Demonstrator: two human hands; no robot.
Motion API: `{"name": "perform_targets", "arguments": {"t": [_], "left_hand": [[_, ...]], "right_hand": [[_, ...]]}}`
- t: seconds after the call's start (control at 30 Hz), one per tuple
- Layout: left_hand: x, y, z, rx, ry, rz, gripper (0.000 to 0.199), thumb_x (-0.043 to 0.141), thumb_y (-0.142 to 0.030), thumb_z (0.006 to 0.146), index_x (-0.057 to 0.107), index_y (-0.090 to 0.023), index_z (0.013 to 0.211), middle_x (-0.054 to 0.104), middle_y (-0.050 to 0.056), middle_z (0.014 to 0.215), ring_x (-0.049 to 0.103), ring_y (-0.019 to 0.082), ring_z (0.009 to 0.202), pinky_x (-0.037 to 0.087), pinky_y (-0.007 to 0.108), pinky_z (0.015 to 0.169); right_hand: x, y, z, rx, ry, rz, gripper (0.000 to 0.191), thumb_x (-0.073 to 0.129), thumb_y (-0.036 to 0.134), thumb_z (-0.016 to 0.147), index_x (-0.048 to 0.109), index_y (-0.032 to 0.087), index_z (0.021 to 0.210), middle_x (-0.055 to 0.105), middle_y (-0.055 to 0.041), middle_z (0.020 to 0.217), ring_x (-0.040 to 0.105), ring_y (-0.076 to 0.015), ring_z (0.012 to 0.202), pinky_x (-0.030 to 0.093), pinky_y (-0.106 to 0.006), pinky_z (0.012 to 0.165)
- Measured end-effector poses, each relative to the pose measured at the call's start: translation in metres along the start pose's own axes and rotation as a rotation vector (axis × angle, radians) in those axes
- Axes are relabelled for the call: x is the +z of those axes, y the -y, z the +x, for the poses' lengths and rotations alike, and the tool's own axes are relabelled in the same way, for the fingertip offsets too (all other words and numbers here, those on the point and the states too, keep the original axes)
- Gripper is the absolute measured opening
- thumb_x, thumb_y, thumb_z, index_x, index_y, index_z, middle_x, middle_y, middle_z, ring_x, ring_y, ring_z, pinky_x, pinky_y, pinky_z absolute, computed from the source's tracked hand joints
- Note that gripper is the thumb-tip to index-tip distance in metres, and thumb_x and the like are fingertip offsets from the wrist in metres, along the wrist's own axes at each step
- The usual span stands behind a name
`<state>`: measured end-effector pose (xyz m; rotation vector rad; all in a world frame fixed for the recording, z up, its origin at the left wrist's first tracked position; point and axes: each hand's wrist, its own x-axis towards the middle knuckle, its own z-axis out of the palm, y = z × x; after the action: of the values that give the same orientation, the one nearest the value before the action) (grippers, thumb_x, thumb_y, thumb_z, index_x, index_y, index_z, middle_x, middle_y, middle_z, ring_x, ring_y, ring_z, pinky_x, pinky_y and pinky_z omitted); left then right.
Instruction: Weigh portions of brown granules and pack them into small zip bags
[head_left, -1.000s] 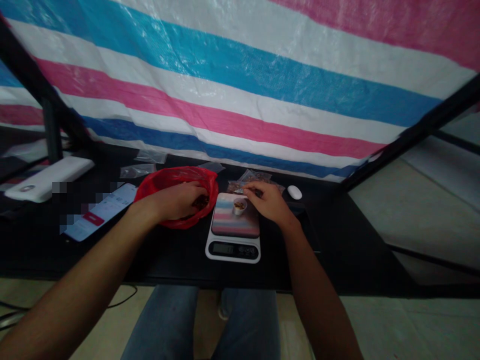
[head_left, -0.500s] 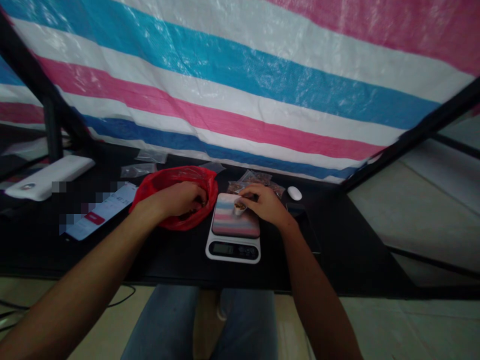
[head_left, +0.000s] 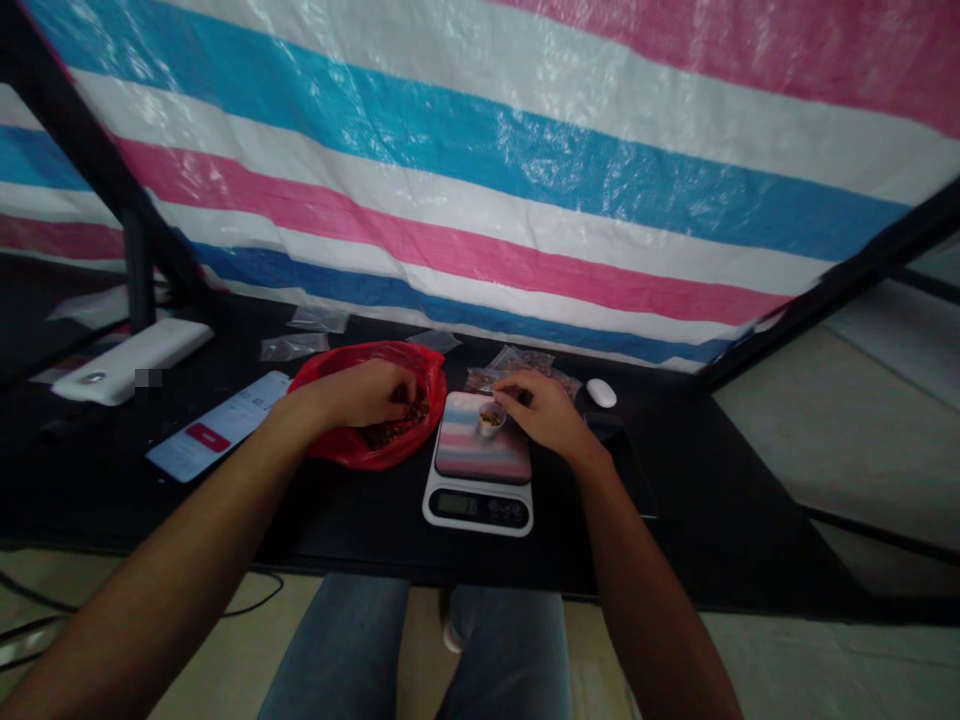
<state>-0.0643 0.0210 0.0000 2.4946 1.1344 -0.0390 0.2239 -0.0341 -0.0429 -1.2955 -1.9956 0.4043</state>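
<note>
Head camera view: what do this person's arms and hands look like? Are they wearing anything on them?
Both are bare: the left hand and right hand have no gloves, and the forearms show no sleeves or watch. Blue jeans cover the legs below.

The left hand (head_left: 360,395) reaches into a red plastic bag (head_left: 382,450) of brown bits; the right hand (head_left: 547,412) is just beside a small cup (head_left: 491,420) on a kitchen scale (head_left: 480,507), near the front edge of the black table (head_left: 697,510).
</note>
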Motion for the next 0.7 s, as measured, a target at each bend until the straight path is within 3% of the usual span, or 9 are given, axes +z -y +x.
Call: {"name": "perform_targets", "arguments": {"t": [0.27,0.47,0.63,0.7], "left_hand": [[-0.004,0.009,-0.003,0.047,-0.052,-0.03,0.018,0.061,-0.016,0.089,0.076,-0.017,0.1,0.079,0.007,0.105,0.073,0.02,0.09,0.053,0.027,0.081],[-0.005,0.006,-0.011,0.052,0.064,-0.021,0.028,0.063,-0.01,0.088,0.077,-0.017,0.112,0.08,0.007,0.111,0.074,0.02,0.098,0.054,0.027,0.089],[-0.001,0.011,-0.02,-0.02,-0.071,0.138,0.035,0.072,-0.018,0.085,0.075,-0.013,0.119,0.074,0.015,0.123,0.07,0.029,0.107,0.054,0.034,0.096],[0.001,0.014,-0.019,-0.056,-0.054,0.164,0.037,0.071,-0.021,0.086,0.073,-0.012,0.122,0.073,0.017,0.126,0.07,0.029,0.108,0.054,0.034,0.096]], "right_hand": [[-0.001,0.001,-0.001,-0.002,-0.006,-0.01,0.015,0.065,0.015,0.092,0.08,0.021,0.095,0.081,-0.007,0.097,0.073,-0.0222,0.091,0.054,-0.035,0.084],[0.002,-0.004,-0.001,-0.008,-0.015,-0.002,0.016,0.065,0.016,0.092,0.08,0.021,0.096,0.081,-0.007,0.098,0.074,-0.0232,0.092,0.055,-0.036,0.084],[0.001,-0.003,-0.001,-0.009,-0.002,-0.01,0.017,0.064,0.017,0.093,0.08,0.021,0.095,0.081,-0.0076,0.098,0.074,-0.024,0.093,0.055,-0.039,0.087],[0.001,-0.002,-0.001,-0.006,-0.002,-0.013,0.017,0.064,0.017,0.093,0.08,0.021,0.095,0.081,-0.0074,0.097,0.074,-0.0241,0.093,0.055,-0.039,0.087]]}}
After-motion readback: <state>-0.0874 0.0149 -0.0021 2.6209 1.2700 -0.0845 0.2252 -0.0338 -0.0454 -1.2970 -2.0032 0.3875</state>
